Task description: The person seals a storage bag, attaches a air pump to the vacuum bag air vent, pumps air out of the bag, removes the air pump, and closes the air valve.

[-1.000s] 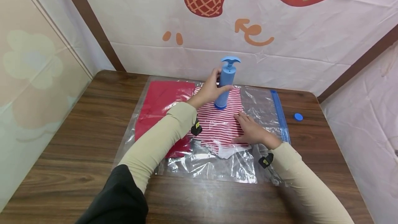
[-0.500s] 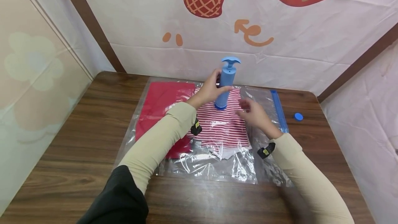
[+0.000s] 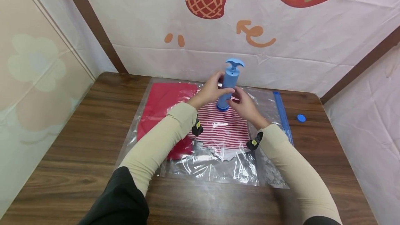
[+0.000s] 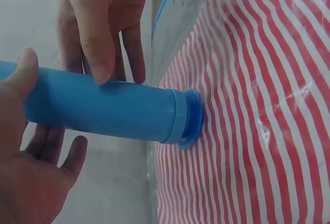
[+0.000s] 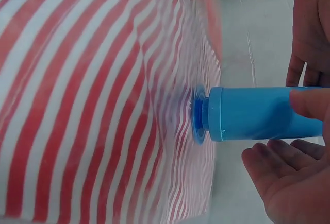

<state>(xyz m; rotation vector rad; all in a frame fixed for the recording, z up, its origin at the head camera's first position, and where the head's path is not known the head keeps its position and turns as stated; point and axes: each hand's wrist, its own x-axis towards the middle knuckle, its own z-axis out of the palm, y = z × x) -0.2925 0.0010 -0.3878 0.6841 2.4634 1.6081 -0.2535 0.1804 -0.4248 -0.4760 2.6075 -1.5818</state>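
A blue hand pump (image 3: 231, 79) with a T-shaped handle stands on the blue valve (image 4: 194, 120) of a clear plastic storage bag (image 3: 215, 174). My left hand (image 3: 210, 91) grips the pump's barrel, thumb across its near side. Lower down, my right hand (image 3: 246, 105) holds the barrel from the right. In the right wrist view its thumb (image 5: 308, 103) overlaps the barrel, with the other fingers bent below. Red-and-white striped fabric (image 3: 223, 131) lies in the bag under the pump, beside a red folded fabric (image 3: 168, 98).
The bag's blue zip edge (image 3: 282, 114) runs along its right side. A round blue cap (image 3: 301, 118) lies on the wooden table (image 3: 78, 148) to the right. A printed cloth wall (image 3: 140, 20) rises behind the table.
My right hand has lifted off the striped part of the bag and moved up and left to the pump's barrel. My left hand keeps its grip; the pump has shifted slightly right.
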